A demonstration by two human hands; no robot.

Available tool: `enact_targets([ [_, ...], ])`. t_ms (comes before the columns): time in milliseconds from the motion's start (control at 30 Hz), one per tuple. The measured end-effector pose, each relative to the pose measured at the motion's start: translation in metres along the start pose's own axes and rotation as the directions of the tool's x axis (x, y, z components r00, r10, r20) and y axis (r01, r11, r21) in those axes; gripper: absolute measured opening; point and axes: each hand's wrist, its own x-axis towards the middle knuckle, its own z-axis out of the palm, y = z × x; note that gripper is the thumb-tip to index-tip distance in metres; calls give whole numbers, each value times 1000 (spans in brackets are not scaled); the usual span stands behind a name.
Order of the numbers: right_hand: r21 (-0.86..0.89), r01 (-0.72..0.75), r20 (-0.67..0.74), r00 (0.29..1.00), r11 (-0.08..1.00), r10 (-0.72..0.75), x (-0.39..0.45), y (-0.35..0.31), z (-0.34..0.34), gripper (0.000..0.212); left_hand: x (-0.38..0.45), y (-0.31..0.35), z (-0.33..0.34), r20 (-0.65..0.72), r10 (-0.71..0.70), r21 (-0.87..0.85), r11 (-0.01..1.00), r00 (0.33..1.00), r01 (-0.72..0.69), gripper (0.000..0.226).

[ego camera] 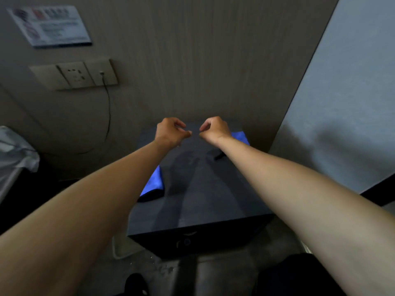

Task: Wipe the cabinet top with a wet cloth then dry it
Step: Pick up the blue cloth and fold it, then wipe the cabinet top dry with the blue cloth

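A dark grey cabinet top (pixel 201 197) stands below me against the wall. One blue cloth (pixel 152 185) lies at its left edge, partly hidden by my left forearm. A second blue cloth (pixel 240 136) lies at the far right corner, mostly behind my right wrist. Both arms stretch out above the top. My left hand (pixel 170 131) and my right hand (pixel 214 130) hover side by side over the far edge, fingers curled, fingertips almost meeting, with nothing held in either. A small dark object (pixel 219 155) lies near the right cloth.
A wall socket panel (pixel 74 74) with a black cable (pixel 109 116) plugged in sits on the wall to the left, under a printed notice (pixel 50 25). A pale panel (pixel 342 103) rises on the right. White fabric (pixel 15 150) lies at the far left.
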Motion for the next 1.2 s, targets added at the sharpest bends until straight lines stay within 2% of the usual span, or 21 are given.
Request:
enact_targets([
  [233, -5, 55, 105, 993, 998, -54, -44, -39, 52, 11, -38, -55, -54, -7, -111, 65, 992, 994, 111, 22],
  [367, -60, 26, 200, 980, 998, -13, -60, -43, 90, 17, -58, -96, -68, 90, -174, 167, 973, 981, 157, 17],
  [433, -91, -17, 262, 964, 996, 40, -64, -42, 106, 26, -65, -114, -69, 155, -147, 257, 961, 977, 104, 23],
  [567, -75, -149, 388, 907, 986, 166, -81, -40, 125, 30, -79, -135, -58, 318, -98, 378, 925, 943, -31, 35],
  [767, -31, -286, 454, 849, 958, 269, -90, -29, 146, 35, -92, -159, -29, 307, -47, 464, 879, 950, -107, 58],
  [1000, 67, -410, 449, 827, 909, 340, -93, -19, 147, 40, -99, -156, -16, 261, 60, 575, 792, 963, -205, 29],
  [1200, 89, -429, 462, 817, 899, 345, -103, -9, 135, 38, -106, -145, -21, 305, 92, 504, 829, 948, -242, 18],
])
